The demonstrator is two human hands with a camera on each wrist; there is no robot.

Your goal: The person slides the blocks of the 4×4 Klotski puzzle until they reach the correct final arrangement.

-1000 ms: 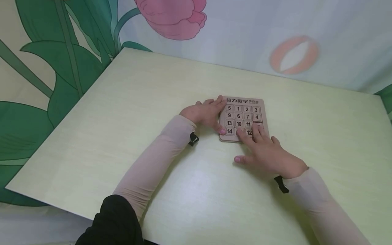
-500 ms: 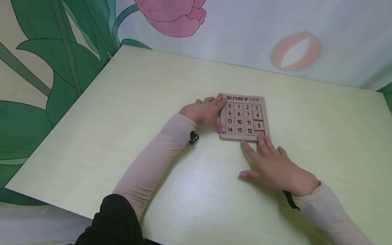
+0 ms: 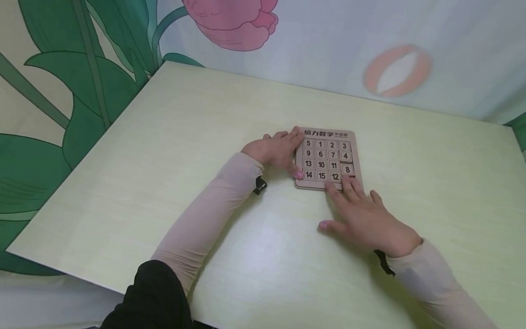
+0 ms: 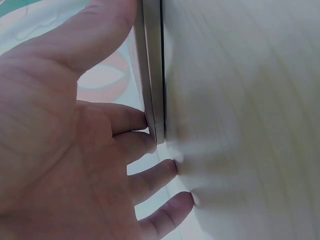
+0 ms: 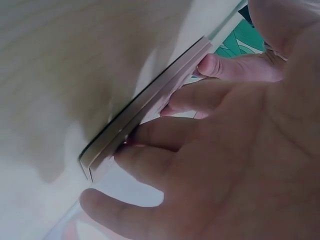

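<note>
A wooden number sliding puzzle (image 3: 327, 184) lies flat on the table, its numbered tiles facing up. My left hand (image 3: 276, 153) is spread along the puzzle's left side, fingertips at the upper left corner and thumb at the lower left. In the left wrist view, fingertips (image 4: 137, 120) touch the board's side edge. My right hand (image 3: 371, 221) reaches over the lower right corner with fingers extended and thumb held apart. Its fingertips lie just below the tile marked 8 (image 3: 347, 169) and hide most of that corner slot. A dark gap shows under this tile.
The pale table (image 3: 164, 151) extends around the puzzle on all sides. Behind it hangs a backdrop cloth (image 3: 320, 41) printed with a pink flower and green leaves. A dark sleeve (image 3: 148, 297) is at the bottom left.
My right hand has drawn back from the lower tiles toward the bottom edge, uncovering 8 and 15, then edged slightly up again. My left hand stays in place.
</note>
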